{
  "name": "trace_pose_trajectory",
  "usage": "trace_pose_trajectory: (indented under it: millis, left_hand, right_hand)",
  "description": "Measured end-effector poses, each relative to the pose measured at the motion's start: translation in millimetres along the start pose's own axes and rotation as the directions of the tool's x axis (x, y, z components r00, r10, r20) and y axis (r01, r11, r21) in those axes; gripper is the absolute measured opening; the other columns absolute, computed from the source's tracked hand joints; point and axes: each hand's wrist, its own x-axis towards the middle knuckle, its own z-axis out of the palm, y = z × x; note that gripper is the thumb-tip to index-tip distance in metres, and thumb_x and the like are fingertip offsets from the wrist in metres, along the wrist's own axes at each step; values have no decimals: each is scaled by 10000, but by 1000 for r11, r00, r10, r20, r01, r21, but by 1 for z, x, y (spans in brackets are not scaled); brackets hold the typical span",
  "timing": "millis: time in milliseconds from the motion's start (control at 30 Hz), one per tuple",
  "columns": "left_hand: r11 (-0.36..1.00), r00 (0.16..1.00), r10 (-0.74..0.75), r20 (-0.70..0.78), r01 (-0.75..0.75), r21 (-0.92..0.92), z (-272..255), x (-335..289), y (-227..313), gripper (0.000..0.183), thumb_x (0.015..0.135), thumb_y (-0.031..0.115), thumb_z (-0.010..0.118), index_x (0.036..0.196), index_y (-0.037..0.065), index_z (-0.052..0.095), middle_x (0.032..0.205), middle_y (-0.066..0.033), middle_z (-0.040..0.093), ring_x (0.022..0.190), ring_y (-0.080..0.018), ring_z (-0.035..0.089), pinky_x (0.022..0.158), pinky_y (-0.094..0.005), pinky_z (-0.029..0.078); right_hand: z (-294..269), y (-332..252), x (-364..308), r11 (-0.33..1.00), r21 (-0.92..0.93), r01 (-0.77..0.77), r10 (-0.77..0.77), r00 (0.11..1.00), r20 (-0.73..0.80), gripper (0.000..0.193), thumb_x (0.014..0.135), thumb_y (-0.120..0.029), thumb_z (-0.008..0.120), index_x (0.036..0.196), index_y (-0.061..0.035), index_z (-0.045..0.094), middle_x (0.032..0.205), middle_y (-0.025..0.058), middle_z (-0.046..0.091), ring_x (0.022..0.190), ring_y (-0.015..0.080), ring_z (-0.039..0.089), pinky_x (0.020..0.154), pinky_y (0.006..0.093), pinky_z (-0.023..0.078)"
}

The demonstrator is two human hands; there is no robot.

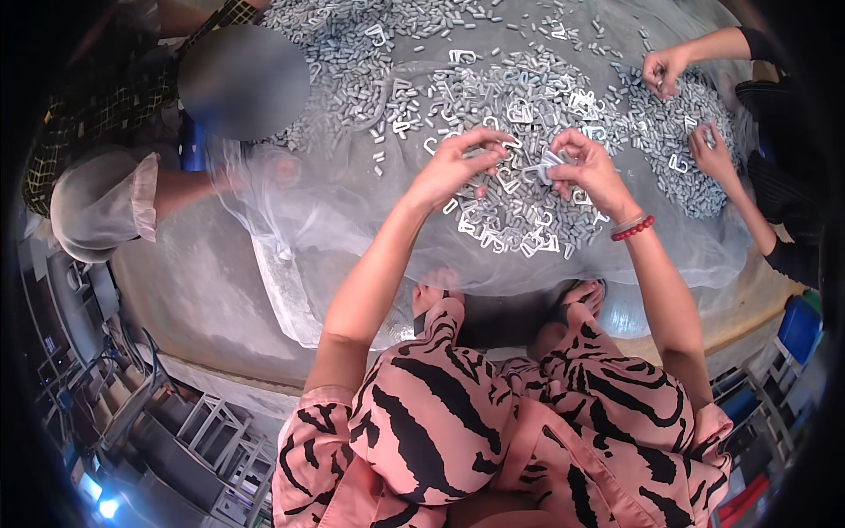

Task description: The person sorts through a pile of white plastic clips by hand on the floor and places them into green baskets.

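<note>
My right hand (588, 172), with a red bead bracelet at the wrist, pinches several pale plastic hook-shaped clips (544, 167) between thumb and fingers. Just left of it, my left hand (459, 169) is closed, thumb and index fingertips close together. A bit of white shows at those fingertips, too small to make out. Both hands are above a heap of small grey cylindrical pieces (568, 231). White hook-shaped clips (519, 239) are scattered over the heap's near side, below my hands.
Sheer plastic sheeting (370, 238) lies under the heaps on the floor. At the right, a co-worker's two hands (666, 72) work over another grey heap (704, 189). A second person's arm (189, 192) reaches in from the left. My feet (437, 292) rest at the sheeting's near edge.
</note>
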Motion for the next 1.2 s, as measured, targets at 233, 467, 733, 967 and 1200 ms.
trace_pose_trajectory:
  millis: [233,467,733,967,1200]
  left_hand:
    - [-162,951,243,192,-156,974,31,17,-47,154,789,140,624,907,42,607,966,-147,529,937,-331,561,743,-452,503]
    - [896,979,188,-75,-140,422,7,8,13,118,847,113,614,934,37,634,1006,-55,574,691,-146,525,436,-190,384]
    - [892,988,129,79,-82,-444,6,14,12,352,786,116,416,1094,-30,503,1134,-212,514,832,-262,589,325,-229,431]
    - [964,989,79,123,-45,-261,16,28,32,397,765,187,426,1060,-64,516,1107,-229,536,964,-285,610,507,-321,565]
    - [971,992,-113,-52,121,205,22,47,24,190,815,212,625,834,26,656,773,-76,632,740,-201,637,477,-291,469]
  right_hand:
    - [-39,25,1,913,326,-248,251,967,31,90,851,-48,555,919,0,588,847,31,569,821,125,571,773,406,532]
    - [-55,2,-16,750,629,-204,-110,899,423,160,814,-94,519,887,45,550,983,161,544,844,195,570,527,287,544]
    - [-27,-3,-2,970,-74,-232,240,960,142,297,819,-281,654,934,-13,601,898,148,620,680,150,596,342,199,394]
    - [12,50,6,442,-895,62,-204,978,-33,226,705,-149,675,840,20,608,750,204,618,758,396,606,709,463,480]
    - [-42,-14,-8,986,-90,-142,142,990,-11,247,800,-145,616,1007,-11,612,722,68,626,574,73,563,398,204,382]
